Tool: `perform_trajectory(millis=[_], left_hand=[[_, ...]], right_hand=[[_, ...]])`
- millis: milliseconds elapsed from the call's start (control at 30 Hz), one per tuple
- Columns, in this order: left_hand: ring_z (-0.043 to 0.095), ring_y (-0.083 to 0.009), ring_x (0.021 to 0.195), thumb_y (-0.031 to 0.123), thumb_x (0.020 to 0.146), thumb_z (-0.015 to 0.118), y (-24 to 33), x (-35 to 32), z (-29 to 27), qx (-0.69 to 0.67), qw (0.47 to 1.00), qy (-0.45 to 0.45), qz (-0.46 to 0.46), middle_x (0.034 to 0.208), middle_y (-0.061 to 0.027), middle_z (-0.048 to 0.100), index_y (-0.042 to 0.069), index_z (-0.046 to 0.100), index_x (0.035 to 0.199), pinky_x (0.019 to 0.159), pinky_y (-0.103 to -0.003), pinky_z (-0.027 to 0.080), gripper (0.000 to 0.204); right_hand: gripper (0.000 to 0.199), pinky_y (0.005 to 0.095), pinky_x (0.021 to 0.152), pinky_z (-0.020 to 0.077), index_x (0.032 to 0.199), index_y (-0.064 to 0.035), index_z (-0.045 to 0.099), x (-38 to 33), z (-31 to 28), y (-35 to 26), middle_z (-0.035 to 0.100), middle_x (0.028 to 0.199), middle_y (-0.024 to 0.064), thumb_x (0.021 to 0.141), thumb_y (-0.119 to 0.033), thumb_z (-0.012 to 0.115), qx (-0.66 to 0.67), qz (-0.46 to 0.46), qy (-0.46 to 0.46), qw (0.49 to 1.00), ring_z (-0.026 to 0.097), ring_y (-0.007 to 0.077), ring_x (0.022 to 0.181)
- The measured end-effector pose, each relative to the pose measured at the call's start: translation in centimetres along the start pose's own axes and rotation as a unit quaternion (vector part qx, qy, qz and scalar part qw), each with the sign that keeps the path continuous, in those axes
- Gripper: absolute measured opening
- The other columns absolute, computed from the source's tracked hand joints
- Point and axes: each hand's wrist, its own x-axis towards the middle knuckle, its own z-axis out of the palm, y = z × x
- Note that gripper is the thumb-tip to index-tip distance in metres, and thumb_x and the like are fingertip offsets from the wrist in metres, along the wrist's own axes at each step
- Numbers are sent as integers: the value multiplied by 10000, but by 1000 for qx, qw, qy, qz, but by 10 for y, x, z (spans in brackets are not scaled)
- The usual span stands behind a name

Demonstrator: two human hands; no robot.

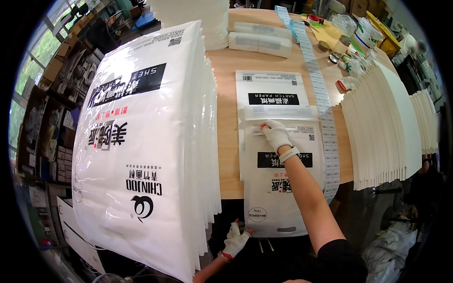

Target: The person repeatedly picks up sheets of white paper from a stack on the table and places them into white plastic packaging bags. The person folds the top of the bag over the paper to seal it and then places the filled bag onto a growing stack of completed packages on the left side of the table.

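A flat white printed plastic bag (278, 207) with a black label block and a cut-out handle slot lies in front of me, its near end at the table's front edge. On its far part rests my right hand (277, 134), in a white glove with bare fingertips, the fingers curled in a pinch at the bag's film near its far edge. At the bag's near left corner is my left hand (236, 241), gloved likewise, thumb and fingers apart, one fingertip touching the corner. Beyond, partly covered, lies another printed bag (271, 85).
A tall stack of white printed packs (141, 165) stands at left. Stacked white paper sheets (377, 127) rise at right. A long label strip (316, 75) runs down the wooden table (231, 165). Clear-wrapped bundles (259, 45) and a cluttered yellow sheet (328, 35) lie at the back.
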Motion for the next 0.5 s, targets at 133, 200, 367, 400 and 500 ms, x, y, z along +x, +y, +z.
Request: perform_trajectory(millis=[133, 200, 367, 400, 500], left_hand=[[566, -360, 974, 405, 762, 647, 18, 4, -7, 59, 995, -47, -61, 1092, -244, 546, -37, 381, 1236, 821, -405, 448, 700], [562, -374, 978, 428, 762, 632, 22, 5, -10, 54, 992, -68, -92, 1064, -244, 562, -29, 392, 1221, 820, -417, 445, 690], [567, -382, 944, 415, 757, 619, 34, 4, -13, 60, 990, -68, -110, 973, -221, 604, -13, 447, 1136, 795, -436, 443, 597], [569, -386, 929, 400, 766, 611, 34, 4, -13, 68, 987, -82, -118, 954, -225, 605, -18, 466, 1096, 785, -440, 441, 552], [575, -398, 879, 356, 796, 581, 28, 8, -14, 77, 982, -122, -121, 897, -239, 600, -30, 509, 966, 744, -451, 432, 428]], right_hand=[[188, 355, 695, 470, 880, -142, 664, 4, 1, 4, 642, 840, 125, 806, -239, 521, -16, 4, 10, 1000, 604, 288, 780], [187, 356, 695, 470, 879, -148, 665, 3, 0, 0, 643, 834, 123, 807, -241, 520, -26, 5, 9, 1000, 604, 289, 779], [182, 361, 695, 471, 868, -156, 665, -1, 1, -4, 643, 814, 118, 808, -242, 517, -65, -33, 39, 997, 606, 294, 784], [178, 363, 697, 471, 863, -153, 663, -2, 2, -4, 642, 814, 122, 807, -243, 520, -70, -44, 47, 995, 605, 295, 793], [172, 377, 708, 471, 878, -146, 646, -4, 4, -2, 637, 844, 123, 802, -253, 534, -92, -72, 54, 992, 602, 307, 829]])
